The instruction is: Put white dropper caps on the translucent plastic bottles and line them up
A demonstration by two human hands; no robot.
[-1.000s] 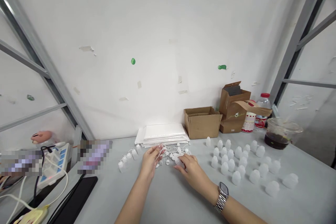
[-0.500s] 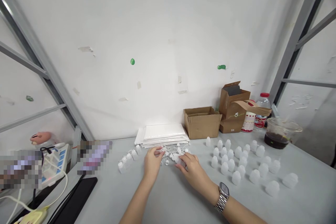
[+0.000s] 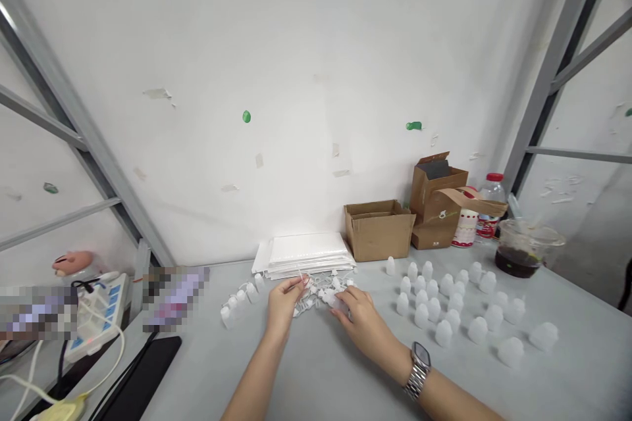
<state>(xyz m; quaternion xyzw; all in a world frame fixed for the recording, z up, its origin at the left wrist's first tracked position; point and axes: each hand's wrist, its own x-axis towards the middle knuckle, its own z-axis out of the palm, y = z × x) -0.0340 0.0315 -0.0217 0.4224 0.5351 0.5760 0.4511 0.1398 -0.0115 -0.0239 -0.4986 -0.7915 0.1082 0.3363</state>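
The left hand (image 3: 281, 306) pinches a white strand (image 3: 299, 272); the right hand (image 3: 363, 317) holds a translucent piece (image 3: 340, 300) (probably steadying it).

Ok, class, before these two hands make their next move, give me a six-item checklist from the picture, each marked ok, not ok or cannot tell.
1. Left hand at the pile of small white parts: ok, fingertips at its left side.
2. Right hand gripping the frosted piece at its fingertips: cannot tell.
3. Pile sorted into separate parts: not ok, they lie jumbled together.
4. Frosted pieces on the right apart from the right hand: ok.
5. Bowl of dark liquid away from both hands: ok.
6. Contents of the open carton: cannot tell.
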